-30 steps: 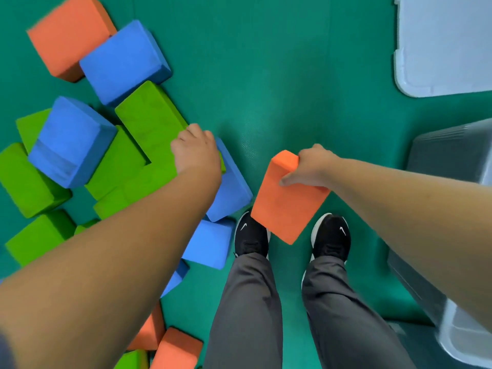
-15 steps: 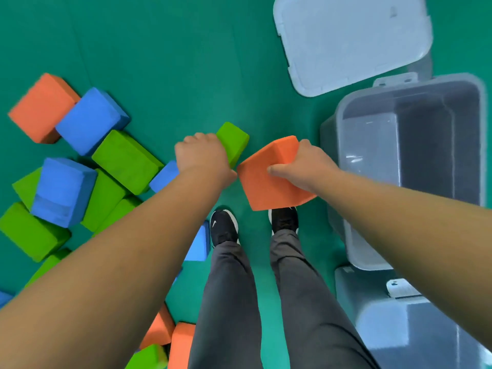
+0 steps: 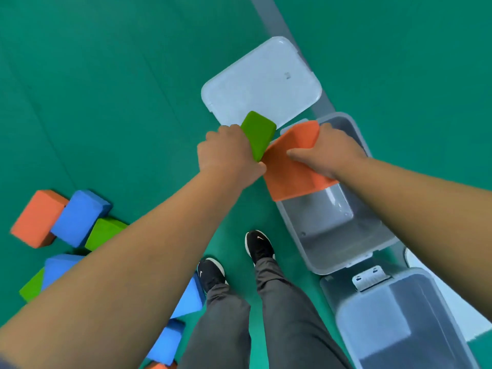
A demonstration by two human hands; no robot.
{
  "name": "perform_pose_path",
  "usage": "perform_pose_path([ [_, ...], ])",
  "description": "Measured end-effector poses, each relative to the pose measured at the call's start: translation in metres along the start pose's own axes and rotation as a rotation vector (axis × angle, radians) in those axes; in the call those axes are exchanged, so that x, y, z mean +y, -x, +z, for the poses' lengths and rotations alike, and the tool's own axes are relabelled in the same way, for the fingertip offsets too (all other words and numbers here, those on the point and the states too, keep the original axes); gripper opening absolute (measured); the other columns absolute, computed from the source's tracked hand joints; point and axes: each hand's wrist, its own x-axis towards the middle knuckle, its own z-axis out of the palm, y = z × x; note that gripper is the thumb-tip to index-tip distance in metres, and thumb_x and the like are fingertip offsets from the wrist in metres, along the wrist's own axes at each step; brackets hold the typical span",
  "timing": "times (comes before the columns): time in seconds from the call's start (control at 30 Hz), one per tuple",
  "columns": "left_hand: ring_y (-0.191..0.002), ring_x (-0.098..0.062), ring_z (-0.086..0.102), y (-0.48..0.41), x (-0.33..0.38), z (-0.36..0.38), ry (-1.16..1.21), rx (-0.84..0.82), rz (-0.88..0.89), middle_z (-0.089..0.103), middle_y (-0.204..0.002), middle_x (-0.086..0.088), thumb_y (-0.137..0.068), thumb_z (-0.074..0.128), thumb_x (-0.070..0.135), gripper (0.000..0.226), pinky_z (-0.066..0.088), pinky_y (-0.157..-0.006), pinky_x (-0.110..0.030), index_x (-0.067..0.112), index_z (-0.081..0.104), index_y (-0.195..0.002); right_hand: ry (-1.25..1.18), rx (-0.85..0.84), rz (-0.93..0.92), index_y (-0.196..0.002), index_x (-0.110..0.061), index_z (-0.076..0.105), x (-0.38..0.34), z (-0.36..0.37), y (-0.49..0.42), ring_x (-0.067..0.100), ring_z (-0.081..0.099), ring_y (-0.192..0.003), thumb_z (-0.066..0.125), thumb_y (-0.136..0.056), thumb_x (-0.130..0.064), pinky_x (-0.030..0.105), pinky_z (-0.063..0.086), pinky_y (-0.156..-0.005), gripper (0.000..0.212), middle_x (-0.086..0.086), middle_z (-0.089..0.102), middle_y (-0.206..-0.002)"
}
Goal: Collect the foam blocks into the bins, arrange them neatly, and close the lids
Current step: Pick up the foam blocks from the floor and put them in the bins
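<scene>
My left hand [image 3: 229, 153] grips a green foam block [image 3: 259, 133] in the air, just left of the open grey bin [image 3: 346, 251]. My right hand [image 3: 327, 151] grips an orange foam block [image 3: 290, 169] over the bin's far left rim. The two blocks touch each other. The bin holds nothing that I can see. Its pale lid [image 3: 262, 79] lies flat on the floor beyond the hands. A second grey bin [image 3: 399, 323], also open, stands at the lower right. Loose blocks remain at the left: orange [image 3: 36, 218], blue [image 3: 78, 217], green [image 3: 102, 233].
The floor is a green mat with a grey stripe [image 3: 271, 14] running behind the lid. My two feet in black shoes [image 3: 258, 245] stand just left of the first bin. More blue blocks [image 3: 190, 298] lie beside my left leg. Another pale lid edge [image 3: 452, 296] shows far right.
I have turned right toward the bins. Both hands carried their blocks away from the pile, and the orange block now hangs over the first bin's rim.
</scene>
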Motion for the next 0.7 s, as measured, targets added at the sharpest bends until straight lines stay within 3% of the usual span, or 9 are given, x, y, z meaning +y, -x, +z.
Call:
perform_pose_path([
  [0.2,-0.110,-0.032,0.054,-0.018,0.071,0.040,0.050,0.010,0.174,0.054,-0.119,-0.004,-0.073,0.067,0.064,0.071,0.037,-0.070,-0.040,0.016,0.049,-0.122,-0.086,0.048,0.183,-0.134,-0.010,0.046,0.086,0.006,-0.005,0.038,0.063,-0.116,0.064,-0.071,-0.079,0.046,0.051,-0.086,0.096,0.013,0.062,-0.130],
  [0.4,-0.116,-0.032,0.052,-0.037,0.118,0.097,0.102,0.000,0.268,0.053,-0.123,-0.006,-0.073,0.067,0.063,0.075,0.042,-0.075,-0.040,0.014,0.053,-0.128,-0.122,0.042,0.315,-0.130,-0.009,0.040,0.156,0.060,0.006,0.040,0.061,-0.120,0.071,-0.075,-0.067,0.048,0.049,-0.090,0.085,0.016,0.055,-0.136],
  [0.5,-0.121,-0.034,0.048,-0.044,0.147,0.111,0.066,0.051,0.340,0.052,-0.126,-0.008,-0.076,0.063,0.072,0.076,0.047,-0.080,-0.043,0.015,0.055,-0.125,-0.142,0.028,0.385,-0.129,-0.010,0.038,0.177,0.093,0.012,0.041,0.060,-0.120,0.073,-0.078,-0.059,0.049,0.047,-0.090,0.079,0.015,0.050,-0.137],
  [0.6,-0.133,-0.038,0.040,-0.049,0.170,0.122,0.028,-0.039,0.419,0.048,-0.139,-0.011,-0.078,0.059,0.075,0.086,0.048,-0.093,-0.048,0.015,0.051,-0.138,-0.168,-0.017,0.453,-0.132,-0.010,0.037,0.191,0.119,0.019,0.040,0.058,-0.121,0.073,-0.081,-0.057,0.047,0.045,-0.088,0.078,0.013,0.049,-0.139],
  [0.7,-0.138,-0.037,0.036,-0.058,0.181,0.138,0.092,-0.118,0.543,0.043,-0.149,-0.011,-0.086,0.065,0.053,0.082,0.045,-0.107,-0.049,0.016,0.039,-0.154,-0.206,-0.038,0.498,-0.134,-0.010,0.038,0.202,0.139,0.021,0.039,0.057,-0.124,0.075,-0.080,-0.057,0.047,0.046,-0.090,0.080,0.014,0.050,-0.139],
])
